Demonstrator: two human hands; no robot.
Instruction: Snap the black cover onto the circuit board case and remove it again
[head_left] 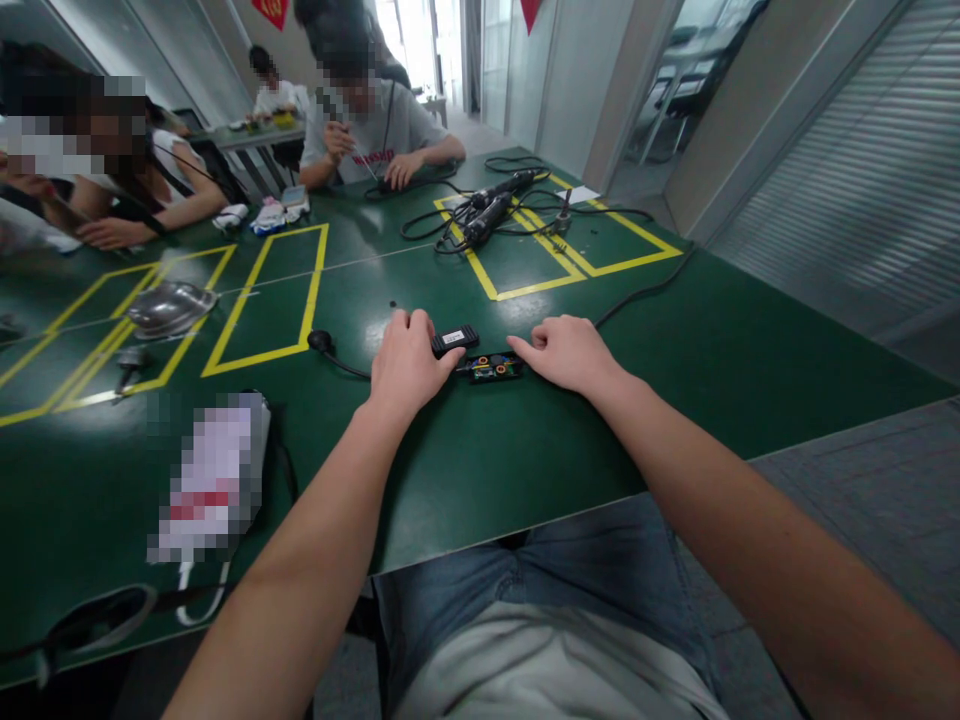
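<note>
An opened black case with a circuit board lies on the green table, its copper-coloured coils facing up. My left hand is at the left end of this case, fingers bent, thumb reaching toward the board. A black power cord runs from a round plug into that hand. Against its fingertips, just behind the board, rests the black case cover with a white label. At the case's right end my right hand is curled, its thumb side near the board. Another length of cord leads away behind it; its fingertips are partly hidden.
Yellow tape rectangles mark the table. Black handheld tools with cables lie at the back. A clear, shiny cover and a blurred-out device with a white cable sit left. Other people work across the table.
</note>
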